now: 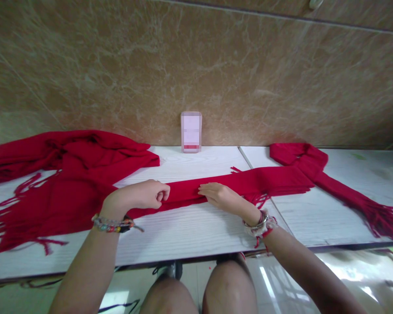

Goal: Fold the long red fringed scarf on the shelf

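A long red scarf [183, 188] lies folded into a narrow strip across the middle of the white tabletop. My left hand [147, 194] rests at the strip's left part, its fingers curled closed against the cloth. With fingers stretched out and together, my right hand [220, 197] lies on the strip's near edge. To the left, a heap of loose red scarf cloth [85, 174] with fringes lies partly behind my left hand. Another red scarf [314, 170], folded in a loop with a fringed tail, sits at the right and meets the strip's right end.
A phone-like device [191, 131] with a blurred screen leans upright on the brown marbled wall [196, 65] at the table's back. The white table [199, 235] has a seam right of the middle. Its front edge runs just above my knees [231, 283].
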### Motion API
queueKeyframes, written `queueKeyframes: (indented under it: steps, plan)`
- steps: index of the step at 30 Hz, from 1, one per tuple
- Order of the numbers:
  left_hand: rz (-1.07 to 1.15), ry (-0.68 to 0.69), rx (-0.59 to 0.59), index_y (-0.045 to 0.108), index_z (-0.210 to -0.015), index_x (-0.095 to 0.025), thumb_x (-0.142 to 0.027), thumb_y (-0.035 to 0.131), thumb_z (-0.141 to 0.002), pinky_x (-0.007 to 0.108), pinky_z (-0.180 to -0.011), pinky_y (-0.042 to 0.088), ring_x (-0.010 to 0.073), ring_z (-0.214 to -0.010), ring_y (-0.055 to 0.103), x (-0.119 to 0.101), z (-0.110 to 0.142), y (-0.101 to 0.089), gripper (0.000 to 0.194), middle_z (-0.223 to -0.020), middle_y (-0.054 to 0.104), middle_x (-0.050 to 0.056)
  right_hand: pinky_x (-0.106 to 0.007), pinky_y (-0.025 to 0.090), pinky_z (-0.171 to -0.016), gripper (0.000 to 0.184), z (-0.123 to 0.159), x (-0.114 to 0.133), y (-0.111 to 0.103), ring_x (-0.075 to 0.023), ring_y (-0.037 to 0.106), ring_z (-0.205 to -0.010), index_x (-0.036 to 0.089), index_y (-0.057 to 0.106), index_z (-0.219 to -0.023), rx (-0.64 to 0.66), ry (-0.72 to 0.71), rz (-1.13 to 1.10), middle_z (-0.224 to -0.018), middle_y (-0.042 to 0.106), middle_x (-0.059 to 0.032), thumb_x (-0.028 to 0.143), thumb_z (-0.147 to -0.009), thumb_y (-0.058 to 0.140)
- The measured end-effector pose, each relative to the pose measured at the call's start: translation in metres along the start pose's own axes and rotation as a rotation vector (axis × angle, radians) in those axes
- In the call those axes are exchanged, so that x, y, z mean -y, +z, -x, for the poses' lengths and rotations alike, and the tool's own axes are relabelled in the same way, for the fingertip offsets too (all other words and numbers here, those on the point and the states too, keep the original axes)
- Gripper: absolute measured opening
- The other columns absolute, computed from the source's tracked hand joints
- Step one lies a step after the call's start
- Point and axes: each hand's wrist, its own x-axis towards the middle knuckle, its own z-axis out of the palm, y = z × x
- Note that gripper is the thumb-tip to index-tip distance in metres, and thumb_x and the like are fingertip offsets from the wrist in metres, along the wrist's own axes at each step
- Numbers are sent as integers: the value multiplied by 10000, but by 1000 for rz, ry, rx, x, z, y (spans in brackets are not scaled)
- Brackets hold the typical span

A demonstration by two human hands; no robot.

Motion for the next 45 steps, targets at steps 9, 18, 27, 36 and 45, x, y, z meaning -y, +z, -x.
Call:
queueKeyframes:
  steps: [9,18,27,36,45]
  plan:
    - [-53,-41,153,523,-691,-190,-75,452,-523,205,-460,287,115,-562,461,-16,-9,2,216,-613,524,-42,-361,366,-1002,419,-1,2,-4,-168,451,-1181,164,583,-1131,120,-36,-44,-1206,569,-73,4,-795,390]
    - [46,-30,142,529,-723,-200,-120,469,-540,197,-434,290,107,-519,442,-4,-6,-1,208,-579,514,-56,-467,237,-1045,454,-1,4,-8,-181,310,-1276,210,494,-1231,240,45,-120,-1282,504,-48,30,-850,327]
    - [52,-14,77,530,-731,-191,-274,526,-675,198,-470,299,107,-534,439,-7,-15,2,100,-596,522,-44,-562,213,-1007,403,1,8,-9,-221,307,-1278,202,546,-1173,226,25,-130,-1285,494,-101,55,-835,384]
    - [-95,-37,-115,492,-623,-198,-494,575,-686,234,-459,251,127,-495,417,-20,-33,14,314,-543,504,-29,-506,240,-1023,320,1,8,-5,-206,373,-1241,197,550,-1166,135,41,-129,-1249,529,-95,189,-878,412]
    - [-115,-33,-175,552,-757,-197,-502,593,-673,246,-509,303,168,-617,504,-15,-34,21,319,-703,579,8,-554,238,-1002,448,4,10,7,-285,257,-1293,189,349,-1337,153,279,187,-1398,337,-110,339,-917,316]
